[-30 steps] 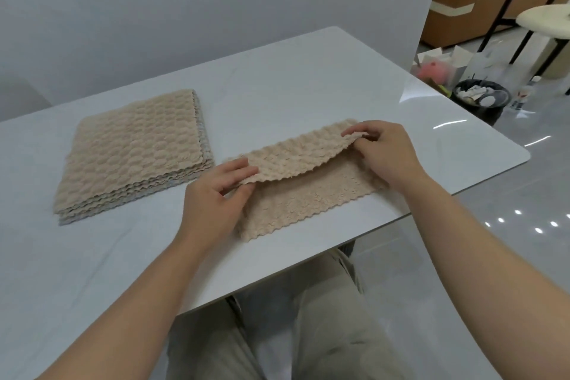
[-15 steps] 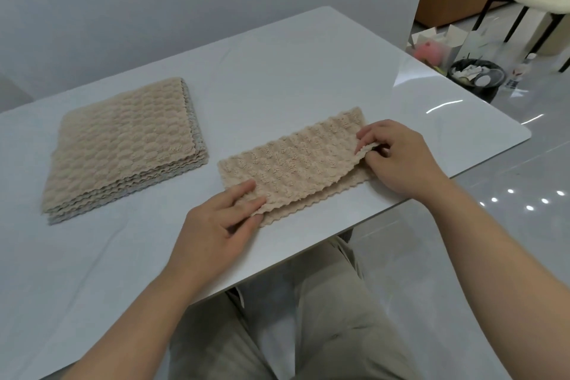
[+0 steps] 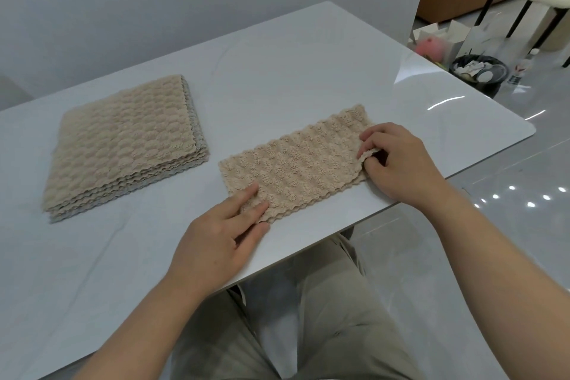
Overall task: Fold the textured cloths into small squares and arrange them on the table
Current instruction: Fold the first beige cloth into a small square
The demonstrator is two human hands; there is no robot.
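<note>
So, the stack of cloths (image 3: 123, 145) sat untouched at the left of the desk (image 3: 277, 71), while the flap that was in the air a second earlier had landed, leaving the cloth (image 3: 296, 160) a flat half-width strip by the near edge. The left grip (image 3: 216, 244) was released, straight fingers pressing the strip's near-left corner; the right grip (image 3: 401, 160) pinched the slightly lifted right end. First fold looked done, crosswise fold probably next.
</note>
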